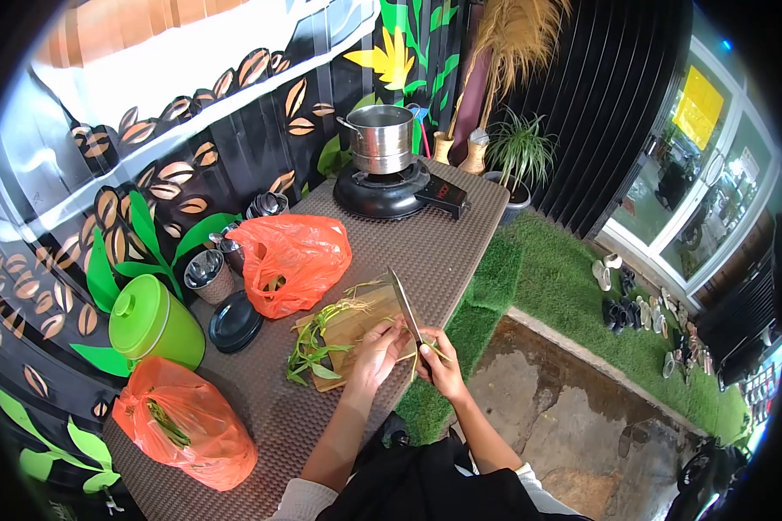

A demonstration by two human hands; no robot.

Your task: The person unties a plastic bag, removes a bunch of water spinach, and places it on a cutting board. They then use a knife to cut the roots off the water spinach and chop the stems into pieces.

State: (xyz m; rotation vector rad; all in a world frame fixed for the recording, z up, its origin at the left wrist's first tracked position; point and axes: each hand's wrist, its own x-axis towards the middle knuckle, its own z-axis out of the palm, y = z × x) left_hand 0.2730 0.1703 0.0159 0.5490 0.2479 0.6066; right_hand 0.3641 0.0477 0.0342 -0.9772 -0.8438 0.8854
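Note:
My right hand [440, 365] is wrapped round the black handle of a knife [403, 300], its blade pointing up and away over the board's right side. Thin pale-green stems stick out around that hand. My left hand [379, 354] is closed in a pinch close to the blade; what its fingers hold is too small to make out. Beneath both hands lies a wooden cutting board [375, 323]. Leafy green stems with pale roots [317, 340] are spread over its left part and hang past its edge.
An orange plastic bag [295, 260] lies behind the board; another orange bag [191, 425] with greens stands front left. A green lidded container [155, 321], dark plates [235, 322] and a cutlery holder [208, 276] are at left. A steel pot [381, 143] sits on a black stove [381, 195].

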